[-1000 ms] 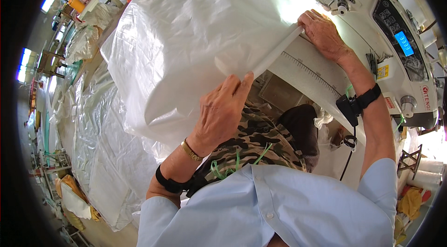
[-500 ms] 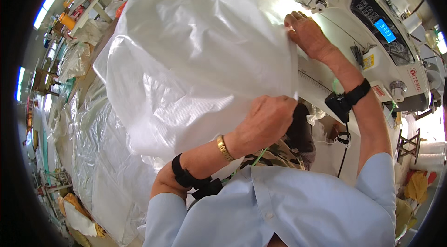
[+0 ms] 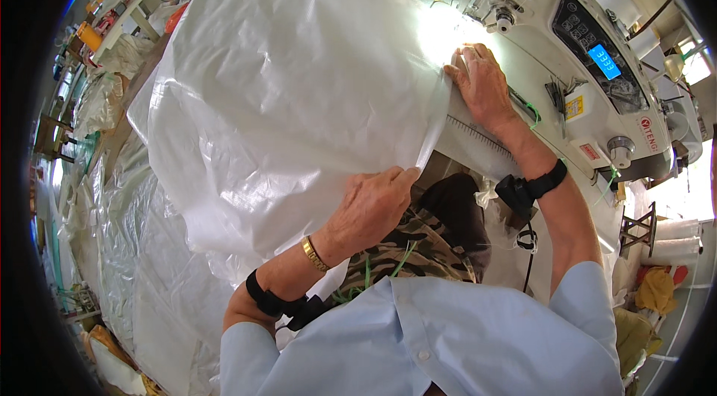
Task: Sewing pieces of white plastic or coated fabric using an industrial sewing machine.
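A large white, translucent plastic sheet spreads across the sewing machine's bed and hangs toward me. My left hand pinches its near right corner, thumb and fingers closed on the edge. Further away, my right hand is closed at the same edge, its fingertips beside the brightly lit needle area. Between my hands the edge runs taut and slanted. The white sewing machine stands just past my right hand; glare hides its needle and presser foot.
A ruler strip lies along the machine bed beside my right wrist. More clear plastic sheeting is heaped at the left. On the far left, a shelf bears an orange container. Plastic rolls stand at the right.
Both hands have shifted left in view, my left hand further. The sheet's edge between them has gone from nearly upright to slanted, and its far edge lies flatter.
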Available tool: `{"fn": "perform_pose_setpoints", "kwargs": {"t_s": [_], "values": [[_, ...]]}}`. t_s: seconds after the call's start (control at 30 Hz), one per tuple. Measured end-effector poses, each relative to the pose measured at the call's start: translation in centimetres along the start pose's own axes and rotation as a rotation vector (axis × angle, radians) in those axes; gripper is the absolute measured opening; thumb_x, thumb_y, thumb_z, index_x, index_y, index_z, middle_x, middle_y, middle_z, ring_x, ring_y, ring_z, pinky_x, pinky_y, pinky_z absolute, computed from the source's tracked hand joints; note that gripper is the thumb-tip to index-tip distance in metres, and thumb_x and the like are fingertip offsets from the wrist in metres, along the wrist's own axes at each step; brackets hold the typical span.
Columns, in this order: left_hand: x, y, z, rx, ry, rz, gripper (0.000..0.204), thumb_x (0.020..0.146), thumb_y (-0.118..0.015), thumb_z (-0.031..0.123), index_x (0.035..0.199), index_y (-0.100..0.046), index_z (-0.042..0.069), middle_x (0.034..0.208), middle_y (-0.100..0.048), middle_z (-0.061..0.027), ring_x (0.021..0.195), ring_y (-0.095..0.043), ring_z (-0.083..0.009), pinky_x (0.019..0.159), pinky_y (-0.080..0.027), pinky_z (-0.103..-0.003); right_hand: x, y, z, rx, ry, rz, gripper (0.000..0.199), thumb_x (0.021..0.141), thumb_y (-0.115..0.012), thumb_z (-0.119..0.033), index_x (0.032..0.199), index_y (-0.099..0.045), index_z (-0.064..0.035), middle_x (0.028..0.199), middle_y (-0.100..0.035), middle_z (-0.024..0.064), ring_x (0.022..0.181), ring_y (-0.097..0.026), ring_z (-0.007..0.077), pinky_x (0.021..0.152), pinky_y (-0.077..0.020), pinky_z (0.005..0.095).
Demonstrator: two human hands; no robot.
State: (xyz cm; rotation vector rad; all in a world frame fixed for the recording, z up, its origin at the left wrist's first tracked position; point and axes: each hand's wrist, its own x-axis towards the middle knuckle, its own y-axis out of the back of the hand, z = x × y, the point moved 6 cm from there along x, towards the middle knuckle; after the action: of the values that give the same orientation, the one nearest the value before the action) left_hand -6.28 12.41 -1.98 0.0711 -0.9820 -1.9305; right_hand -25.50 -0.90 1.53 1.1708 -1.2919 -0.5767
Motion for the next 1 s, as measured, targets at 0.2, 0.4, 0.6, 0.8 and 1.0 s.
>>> {"fn": "perform_pose_setpoints", "kwargs": {"t_s": [0.2, 0.4, 0.6, 0.8, 1.0], "values": [[-0.1, 0.4, 0.0, -0.032, -0.028, 0.059, 0.025, 0.084, -0.059, 0.0, 0.109, -0.061, 0.001, 0.074, -0.057, -0.0122, 0.063, -0.059, -0.0308, 0.056, -0.046, -0.039, -0.6, 0.2, -0.3, -0.035, 0.026, 0.019, 0.046, 0.093, -0.06, -0.03, 0.118, -0.057, 0.0082, 0.12, -0.059, 0.0225, 0.115, -0.054, 0.0367, 0.099, -0.0433, 0.0419], [0.1, 0.8, 0.2, -0.052, -0.046, 0.098, 0.025, 0.083, -0.059, -0.002, 0.108, -0.062, 0.001, 0.07, -0.055, -0.0127, 0.06, -0.057, -0.0304, 0.055, -0.045, -0.038, -0.5, 0.1, -0.5, -0.028, 0.055, 0.02, 0.042, 0.093, -0.06, -0.031, 0.118, -0.06, 0.0027, 0.119, -0.062, 0.018, 0.116, -0.055, 0.0312, 0.098, -0.0428, 0.0437], [0.4, 0.7, 0.6, -0.008, -0.025, 0.097, 0.025, 0.081, -0.061, -0.003, 0.105, -0.064, 0.001, 0.072, -0.057, -0.0131, 0.059, -0.057, -0.0301, 0.055, -0.046, -0.036, -0.7, -0.3, -0.6, -0.106, -0.035, -0.088, 0.041, 0.095, -0.055, -0.034, 0.119, -0.058, -0.001, 0.118, -0.063, 0.0157, 0.112, -0.057, 0.0304, 0.093, -0.0433, 0.0449], [0.6, 0.4, 1.5, 0.131, 0.01, 0.13, 0.024, 0.081, -0.062, -0.002, 0.105, -0.065, 0.001, 0.077, -0.062, -0.0146, 0.062, -0.061, -0.0309, 0.056, -0.047, -0.035, -0.7, -0.1, -0.9, -0.121, -0.095, -0.095, 0.03, 0.095, -0.053, -0.033, 0.102, -0.059, -0.0045, 0.104, -0.065, 0.0113, 0.105, -0.059, 0.0267, 0.087, -0.0448, 0.0457], [0.8, 0.4, 1.8, 0.113, 0.034, 0.135, 0.025, 0.08, -0.062, -0.001, 0.104, -0.066, 0.002, 0.078, -0.063, -0.0148, 0.061, -0.061, -0.0306, 0.057, -0.047, -0.036, -0.9, -0.2, -1.0, -0.14, -0.069, -0.103, 0.026, 0.094, -0.055, -0.03, 0.096, -0.062, -0.0056, 0.096, -0.065, 0.0103, 0.101, -0.061, 0.0256, 0.086, -0.0458, 0.0466]]}}
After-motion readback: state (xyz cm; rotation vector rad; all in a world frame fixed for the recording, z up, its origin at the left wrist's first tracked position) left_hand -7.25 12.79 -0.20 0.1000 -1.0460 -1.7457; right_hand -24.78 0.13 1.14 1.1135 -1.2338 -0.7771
